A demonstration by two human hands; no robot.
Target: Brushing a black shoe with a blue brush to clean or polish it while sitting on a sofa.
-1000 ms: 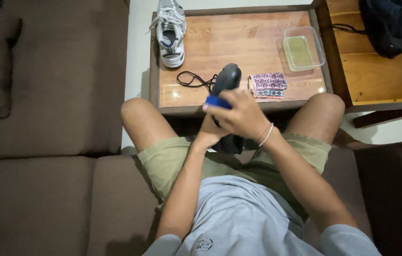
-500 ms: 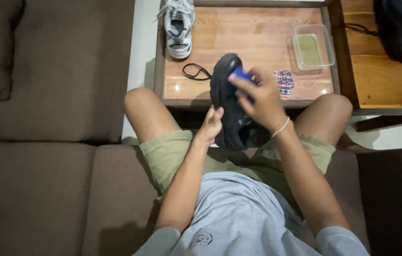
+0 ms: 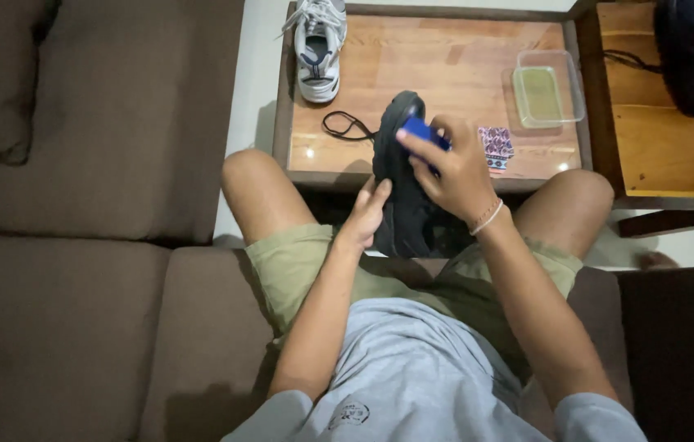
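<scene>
Seated mid-frame, a person's left hand (image 3: 366,214) steadies a black shoe (image 3: 402,184), seemingly light yet stiff, best gripped mid-sole, while the right hand (image 3: 452,168) pinches a blue brush (image 3: 422,133).

Brown sofa (image 3: 76,286), wooden table (image 3: 453,74)

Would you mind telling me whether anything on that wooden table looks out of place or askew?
A grey-white sneaker sits on the wooden table, overhanging its far left corner, and a loose black lace lies beside the black shoe. Nothing looks spilled or damaged.
</scene>
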